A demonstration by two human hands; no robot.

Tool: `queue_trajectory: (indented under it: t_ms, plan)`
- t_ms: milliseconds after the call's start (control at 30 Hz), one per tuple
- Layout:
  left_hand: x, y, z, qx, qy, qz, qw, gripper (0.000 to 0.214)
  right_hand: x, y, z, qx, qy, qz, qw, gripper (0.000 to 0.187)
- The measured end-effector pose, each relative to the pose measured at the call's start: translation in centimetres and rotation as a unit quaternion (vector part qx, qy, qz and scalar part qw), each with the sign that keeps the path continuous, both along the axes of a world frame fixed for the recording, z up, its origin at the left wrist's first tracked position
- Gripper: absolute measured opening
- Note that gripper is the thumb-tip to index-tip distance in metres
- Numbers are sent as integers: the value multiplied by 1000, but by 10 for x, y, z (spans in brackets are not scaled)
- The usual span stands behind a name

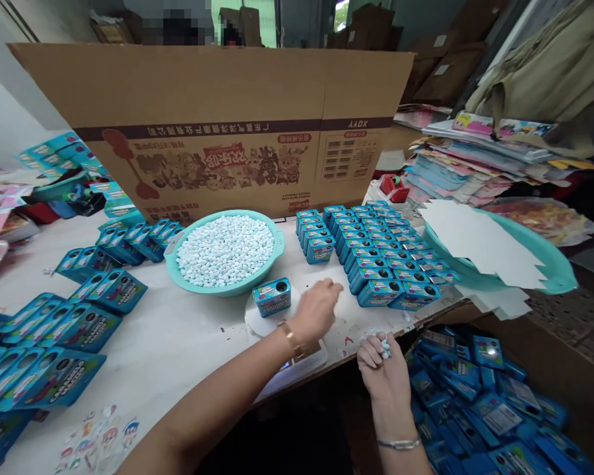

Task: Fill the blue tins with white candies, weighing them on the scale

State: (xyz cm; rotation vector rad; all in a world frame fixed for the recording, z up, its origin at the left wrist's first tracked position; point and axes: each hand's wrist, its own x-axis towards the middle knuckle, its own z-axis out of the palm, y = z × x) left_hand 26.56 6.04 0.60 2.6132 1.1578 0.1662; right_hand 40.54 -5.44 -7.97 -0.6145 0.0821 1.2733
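Candies [385,348] sit in my right hand [383,366], its fingers curled in against them. Beyond, my left hand [317,310] has bent fingers; whether they pinch anything I cannot tell. Just beside it, a blue tin [272,300] stands on a scale [260,324], near the candy-filled bowl [218,290].

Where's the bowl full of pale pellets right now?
In the head view, the bowl sits left of centre, before the carton, just behind the box on the scale.
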Motion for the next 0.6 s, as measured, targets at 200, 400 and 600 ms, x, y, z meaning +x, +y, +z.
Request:
queue_trajectory:
  t_ms: [200, 400, 600]
  plan:
    - [-78, 13, 30, 140, -231, 118, 956, 33, -23, 39, 42, -8, 26, 20, 999, 19]
    - [-99, 13, 31, 123, -364, 157, 910, 26, -39, 66, 76, -34, 46, 29, 998, 18]
    - [-165, -28, 30, 81, -527, 337, 776, 28, -33, 74, 85, 3, 12, 69, 998, 22]
